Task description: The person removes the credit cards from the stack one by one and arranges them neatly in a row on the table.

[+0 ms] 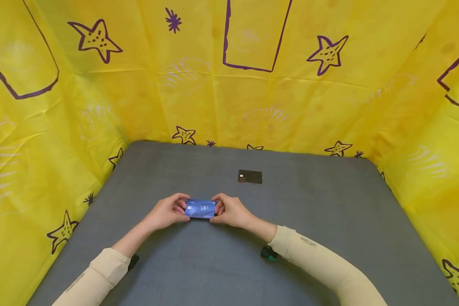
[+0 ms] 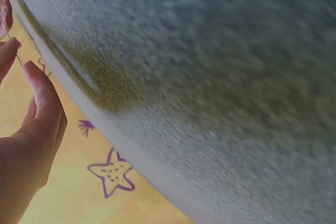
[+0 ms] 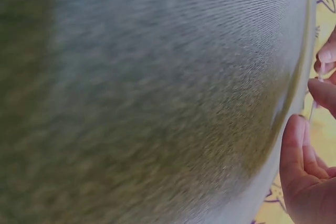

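Note:
A blue card marked VIP (image 1: 200,208) is held up between both hands, its printed face toward the head camera. My left hand (image 1: 170,211) pinches its left end between thumb and fingers. At the opposite end, my right hand (image 1: 232,211) grips it the same way. Seen from the left wrist, the card is a thin edge-on line by the left hand's fingers (image 2: 44,93). The right wrist view also catches it edge-on, beside the right hand (image 3: 304,177). A black card marked VIP (image 1: 250,177) lies flat beyond the right hand.
The grey table (image 1: 310,238) extends under both forearms, with rounded far corners. Yellow cloth walls (image 1: 214,97) with purple starfish drawings enclose it at the back and sides. Cream sleeves (image 1: 321,263) cover both forearms, and a dark wrist device (image 1: 268,253) sits below the right wrist.

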The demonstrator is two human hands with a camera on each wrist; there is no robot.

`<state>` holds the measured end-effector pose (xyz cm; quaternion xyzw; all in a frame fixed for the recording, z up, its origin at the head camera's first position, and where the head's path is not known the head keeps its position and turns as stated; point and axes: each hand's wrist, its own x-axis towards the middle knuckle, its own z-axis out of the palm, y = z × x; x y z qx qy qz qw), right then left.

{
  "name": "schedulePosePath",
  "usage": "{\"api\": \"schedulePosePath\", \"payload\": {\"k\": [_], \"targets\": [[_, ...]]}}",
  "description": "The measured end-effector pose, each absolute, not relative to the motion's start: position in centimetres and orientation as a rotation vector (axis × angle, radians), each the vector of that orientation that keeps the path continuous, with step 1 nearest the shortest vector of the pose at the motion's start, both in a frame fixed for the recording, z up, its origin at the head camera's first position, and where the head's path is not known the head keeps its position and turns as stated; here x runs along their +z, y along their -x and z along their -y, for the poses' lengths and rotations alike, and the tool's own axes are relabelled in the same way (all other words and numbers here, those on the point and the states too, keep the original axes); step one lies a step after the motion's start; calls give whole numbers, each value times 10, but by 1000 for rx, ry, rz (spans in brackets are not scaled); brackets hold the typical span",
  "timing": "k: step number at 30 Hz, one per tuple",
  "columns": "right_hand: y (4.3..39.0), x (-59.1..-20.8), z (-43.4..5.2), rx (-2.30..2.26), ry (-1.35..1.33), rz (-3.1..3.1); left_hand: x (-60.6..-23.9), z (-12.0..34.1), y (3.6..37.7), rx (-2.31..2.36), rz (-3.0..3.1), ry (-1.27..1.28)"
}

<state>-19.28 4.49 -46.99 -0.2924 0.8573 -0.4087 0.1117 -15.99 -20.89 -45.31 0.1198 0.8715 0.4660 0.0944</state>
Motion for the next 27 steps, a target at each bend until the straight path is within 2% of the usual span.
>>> {"api": "schedulePosePath", "payload": {"k": [27], "targets": [[195,-468,14,-1032,925,-2513,-448,258,152,1173,-2622,-350]]}}
